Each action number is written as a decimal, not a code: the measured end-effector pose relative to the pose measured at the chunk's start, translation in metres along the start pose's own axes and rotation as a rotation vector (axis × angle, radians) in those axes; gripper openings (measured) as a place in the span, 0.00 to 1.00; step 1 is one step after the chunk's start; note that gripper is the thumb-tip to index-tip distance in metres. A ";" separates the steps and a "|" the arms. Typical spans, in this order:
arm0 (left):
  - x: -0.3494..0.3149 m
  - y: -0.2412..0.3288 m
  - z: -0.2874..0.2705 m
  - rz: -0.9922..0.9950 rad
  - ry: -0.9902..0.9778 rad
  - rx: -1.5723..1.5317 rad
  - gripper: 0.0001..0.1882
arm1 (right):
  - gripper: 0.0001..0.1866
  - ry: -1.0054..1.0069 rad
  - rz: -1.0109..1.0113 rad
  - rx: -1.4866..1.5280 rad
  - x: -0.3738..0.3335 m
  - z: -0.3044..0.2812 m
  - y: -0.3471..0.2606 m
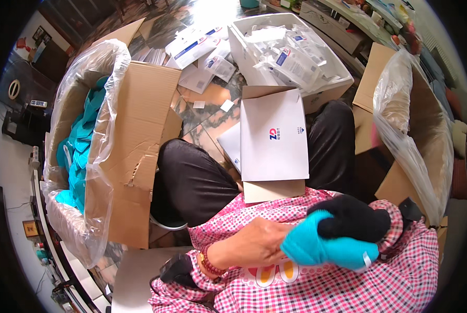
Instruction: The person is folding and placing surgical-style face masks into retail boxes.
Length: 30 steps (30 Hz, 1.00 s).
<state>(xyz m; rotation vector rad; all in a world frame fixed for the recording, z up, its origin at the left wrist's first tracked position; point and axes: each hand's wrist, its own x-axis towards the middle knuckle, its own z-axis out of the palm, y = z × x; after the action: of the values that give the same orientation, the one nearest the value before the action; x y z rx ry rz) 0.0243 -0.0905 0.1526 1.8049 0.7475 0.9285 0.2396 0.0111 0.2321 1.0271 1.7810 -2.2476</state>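
A teal ribbed knit piece [324, 248], with a small white patch at its right end, is held in front of my chest. Whether it is a sock, a sleeve or something else, I cannot tell. My left hand [257, 242], bare and with a beaded bracelet at the wrist, is closed at the piece's left end; its fingertips are partly hidden. From the right, my right hand [356, 221], in a black knit glove, wraps over the top of the piece. Between my knees stands a white carton [275, 138] with brown flaps at top and bottom.
At the left, a plastic-lined cardboard box [137, 135] holds several teal knit pieces [82, 141]. A white foam bin [324, 88] full of clear packets stands ahead. White printed packages [194, 49] lie on the floor beside it. Another plastic-lined cardboard box [421, 115] is at the right.
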 end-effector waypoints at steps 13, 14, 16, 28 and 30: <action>-0.066 0.030 0.012 -0.216 -0.090 0.031 0.11 | 0.23 -0.383 0.222 -0.342 -0.020 0.004 -0.024; -0.069 0.033 0.011 -0.220 -0.085 0.031 0.11 | 0.23 -0.407 0.266 -0.360 -0.021 0.004 -0.025; -0.075 0.036 0.010 -0.249 -0.062 0.019 0.11 | 0.23 -0.430 0.280 -0.371 -0.021 0.003 -0.025; -0.035 -0.005 0.029 -0.236 0.359 -0.280 0.08 | 0.18 0.071 -0.200 0.359 0.031 0.022 0.027; -0.030 -0.007 0.028 -0.231 0.407 -0.300 0.09 | 0.14 0.117 -0.209 0.433 0.039 0.030 0.021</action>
<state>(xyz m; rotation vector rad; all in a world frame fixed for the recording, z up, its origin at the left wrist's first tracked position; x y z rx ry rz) 0.0316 -0.1249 0.1300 1.2528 0.9870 1.1959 0.2056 -0.0098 0.1961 1.0999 1.5365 -2.8440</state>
